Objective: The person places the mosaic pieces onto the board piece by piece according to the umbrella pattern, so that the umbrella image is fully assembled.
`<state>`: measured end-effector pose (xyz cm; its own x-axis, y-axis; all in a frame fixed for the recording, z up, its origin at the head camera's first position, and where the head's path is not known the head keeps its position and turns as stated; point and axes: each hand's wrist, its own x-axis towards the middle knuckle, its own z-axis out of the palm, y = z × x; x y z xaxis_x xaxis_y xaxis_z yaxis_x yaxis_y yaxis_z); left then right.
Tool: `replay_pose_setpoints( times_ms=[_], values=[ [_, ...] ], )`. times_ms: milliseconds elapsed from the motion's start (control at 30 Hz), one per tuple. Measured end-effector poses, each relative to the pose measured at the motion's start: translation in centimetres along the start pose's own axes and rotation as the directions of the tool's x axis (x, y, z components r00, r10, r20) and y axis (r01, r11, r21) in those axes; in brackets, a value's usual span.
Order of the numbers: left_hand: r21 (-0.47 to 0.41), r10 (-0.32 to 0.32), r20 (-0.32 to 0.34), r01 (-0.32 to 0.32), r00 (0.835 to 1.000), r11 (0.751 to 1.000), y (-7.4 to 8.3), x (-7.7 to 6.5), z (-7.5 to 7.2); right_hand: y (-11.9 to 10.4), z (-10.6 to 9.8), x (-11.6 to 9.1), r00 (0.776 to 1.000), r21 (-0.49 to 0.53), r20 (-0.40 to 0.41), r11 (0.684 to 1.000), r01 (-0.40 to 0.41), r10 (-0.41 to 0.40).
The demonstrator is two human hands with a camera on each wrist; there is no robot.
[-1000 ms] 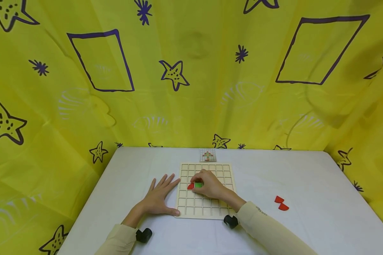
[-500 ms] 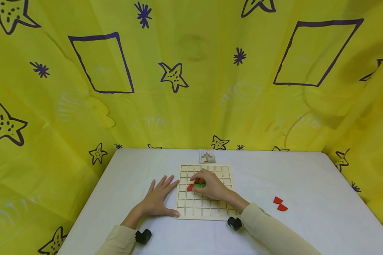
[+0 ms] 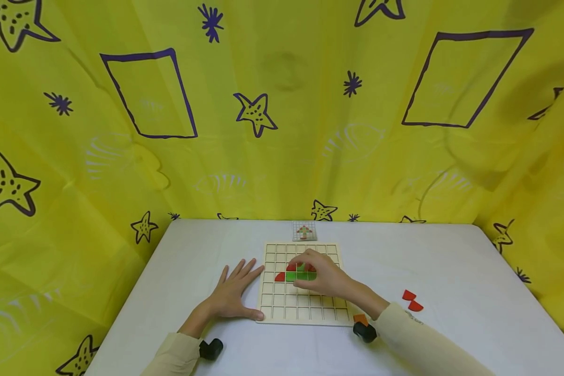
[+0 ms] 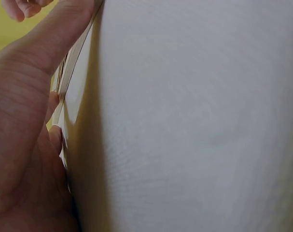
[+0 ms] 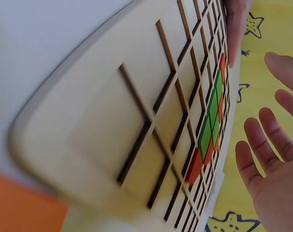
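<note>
Fingers (image 3: 303, 258) over one gridded board (image 3: 297, 301)

No readable text, brand or number anywhere; small dark marking (image 3: 413, 317) on right sleeve (image 3: 434, 342), lower right of head view, too small to read.

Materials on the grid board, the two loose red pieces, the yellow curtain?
Grid board: probably wood or plywood, matte; pale tan face, dark brown cell edges up close.
Loose red pieces: painted wood or plastic, can't tell which; flat, evenly coloured.
Yellow curtain: thin fabric or plastic sheeting; soft folds and creases, printed stars.
</note>
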<state>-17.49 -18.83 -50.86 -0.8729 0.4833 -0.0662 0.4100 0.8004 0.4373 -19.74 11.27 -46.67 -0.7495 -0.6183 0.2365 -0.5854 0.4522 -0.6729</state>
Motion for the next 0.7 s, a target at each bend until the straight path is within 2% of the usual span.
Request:
replay_pose_setpoints(
  times_ms=[233, 433, 700],
  values=[
    [-0.005, 0.004, -0.008, -0.004, 1.000, 1.000, 0.0, -0.1, 0.0, 1.0, -1.9, -2.6, 0.999, -0.033, -0.002, 0.998, -0.047, 0.047],
    [-0.014, 0.002, -0.004, -0.002, 1.000, 1.000, 0.2, -0.2, -0.2, 1.9, -3.7, -5.3, 0.995, -0.056, -0.038, 0.994, -0.095, 0.093],
    [-0.014, 0.010, -0.006, -0.010, 1.000, 1.000, 0.3, -0.2, -0.2, 3.0, -5.3, -9.1, 0.994, -0.081, -0.089, 0.994, -0.078, 0.071]
  ],
)
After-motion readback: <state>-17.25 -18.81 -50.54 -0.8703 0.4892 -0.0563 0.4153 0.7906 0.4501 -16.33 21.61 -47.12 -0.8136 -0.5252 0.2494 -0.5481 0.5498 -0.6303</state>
